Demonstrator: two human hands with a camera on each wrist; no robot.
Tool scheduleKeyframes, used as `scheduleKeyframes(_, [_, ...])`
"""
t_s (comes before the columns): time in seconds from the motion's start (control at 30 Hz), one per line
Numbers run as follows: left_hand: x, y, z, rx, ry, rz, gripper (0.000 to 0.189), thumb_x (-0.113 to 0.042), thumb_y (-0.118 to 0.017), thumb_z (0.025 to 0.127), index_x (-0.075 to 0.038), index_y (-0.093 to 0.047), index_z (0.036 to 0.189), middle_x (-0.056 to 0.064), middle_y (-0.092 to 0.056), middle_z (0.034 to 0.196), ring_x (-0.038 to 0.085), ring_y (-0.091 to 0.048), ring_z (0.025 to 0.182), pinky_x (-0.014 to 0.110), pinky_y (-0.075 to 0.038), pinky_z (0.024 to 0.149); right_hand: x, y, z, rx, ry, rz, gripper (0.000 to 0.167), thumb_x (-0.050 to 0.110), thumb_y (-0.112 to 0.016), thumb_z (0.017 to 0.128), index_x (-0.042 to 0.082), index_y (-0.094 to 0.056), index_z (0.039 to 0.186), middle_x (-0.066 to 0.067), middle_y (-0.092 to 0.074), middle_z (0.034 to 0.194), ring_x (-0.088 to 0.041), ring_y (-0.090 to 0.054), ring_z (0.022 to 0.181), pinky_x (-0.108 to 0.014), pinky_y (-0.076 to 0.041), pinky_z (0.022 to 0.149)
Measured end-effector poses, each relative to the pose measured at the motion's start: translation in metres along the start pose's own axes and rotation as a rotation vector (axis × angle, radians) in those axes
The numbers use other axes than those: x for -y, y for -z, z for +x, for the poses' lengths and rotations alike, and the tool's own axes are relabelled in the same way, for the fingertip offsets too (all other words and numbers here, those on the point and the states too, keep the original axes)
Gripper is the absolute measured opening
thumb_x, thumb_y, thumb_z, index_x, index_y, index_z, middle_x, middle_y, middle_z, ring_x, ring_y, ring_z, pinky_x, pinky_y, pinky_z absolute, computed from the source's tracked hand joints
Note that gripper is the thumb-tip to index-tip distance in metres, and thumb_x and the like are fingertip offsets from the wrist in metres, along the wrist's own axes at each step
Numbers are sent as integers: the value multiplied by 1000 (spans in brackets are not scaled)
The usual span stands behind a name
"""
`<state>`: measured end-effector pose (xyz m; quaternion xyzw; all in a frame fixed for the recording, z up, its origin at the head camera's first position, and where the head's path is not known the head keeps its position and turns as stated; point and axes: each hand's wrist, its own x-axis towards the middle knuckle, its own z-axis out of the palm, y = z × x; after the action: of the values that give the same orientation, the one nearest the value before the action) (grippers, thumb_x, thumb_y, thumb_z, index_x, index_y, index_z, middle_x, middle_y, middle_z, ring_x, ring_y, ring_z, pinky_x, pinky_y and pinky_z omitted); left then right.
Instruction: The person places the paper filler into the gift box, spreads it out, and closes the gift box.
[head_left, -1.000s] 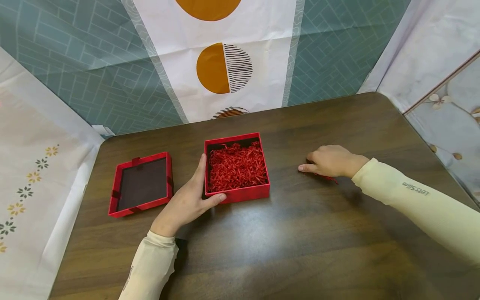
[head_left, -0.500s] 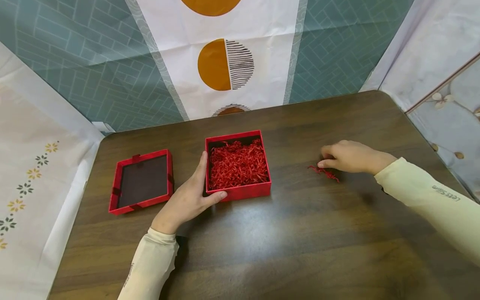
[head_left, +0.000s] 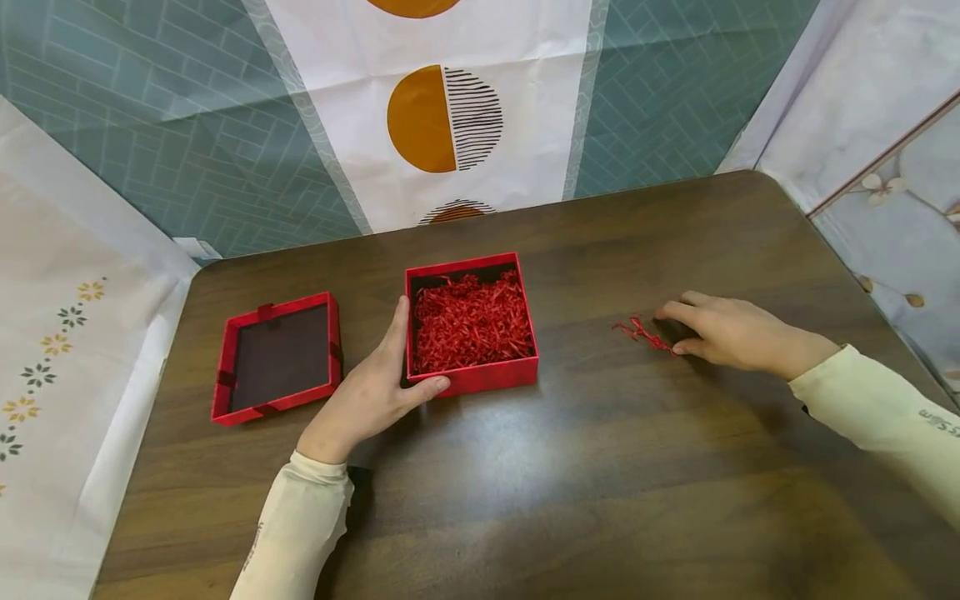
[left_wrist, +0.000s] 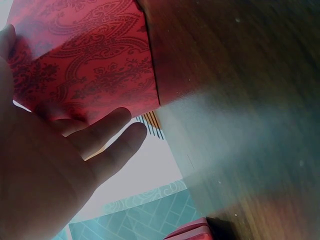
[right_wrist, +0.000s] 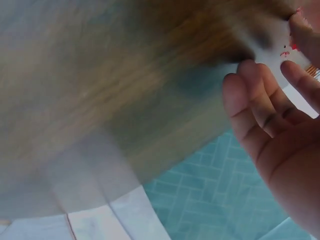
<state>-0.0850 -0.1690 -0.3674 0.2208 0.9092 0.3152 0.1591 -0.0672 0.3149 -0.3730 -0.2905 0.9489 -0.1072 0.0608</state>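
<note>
Now | left hand (head_left: 367,396): box (head_left: 483,377) edges | right hand (head_left: 733,330): strands (head_left: 639,331) | tabletop (head_left: 579,342) between

From the near side of the red box (head_left: 495,377), the box is looked down on from above by the head camera, with the table (head_left: 600,483) and teal wall cloth (head_left: 675,100) beyond it taken in. By the left-wrist camera, the box's patterned side is faced from close by. From well right of the box, the cloth is faced past the right hand (right_wrist: 295,145) by the right-wrist camera. The box is shared by head and left-wrist views.
</note>
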Motion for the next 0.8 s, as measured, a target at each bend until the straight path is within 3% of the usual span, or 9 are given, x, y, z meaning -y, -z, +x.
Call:
scheduleKeyframes(0.1, [1,0,0,3,5,-2,114,-72,-59,88,-30,20,158,-3,6,167,28,-22,149,50,-33,112,3,-1,5,3,-3,18,56,19,-86,83,7,-61,131,-7,-61,109,-20,-63,86,-43,-54,71])
scheduleKeyframes(0.43, [2,1,1,0,-4,-2,114,-69,-61,89,-29,20,159,-4,7,167,28,-22,149,50,-33,112,18,-2,32,63,-55,20,54,27,-83,86,4,-63,130,-1,-53,96,-13,-46,71,-35,-45,63])
scheduleKeyframes(0.6, [2,0,2,0,-14,-5,114,-67,-62,90,-28,20,159,-2,6,167,27,-19,150,49,-31,114,24,-7,38,50,-51,45,42,19,-84,85,-1,-68,119,-2,-55,93,-14,-48,72,-36,-45,65])
scheduleKeyframes(0.8, [1,-1,1,0,-9,-1,114,-68,-62,90,-29,20,158,-2,6,168,28,-19,150,49,-31,114,33,-15,37,-43,-6,50,25,4,-83,83,0,-70,104,-3,-57,88,-15,-51,70,-36,-49,64])
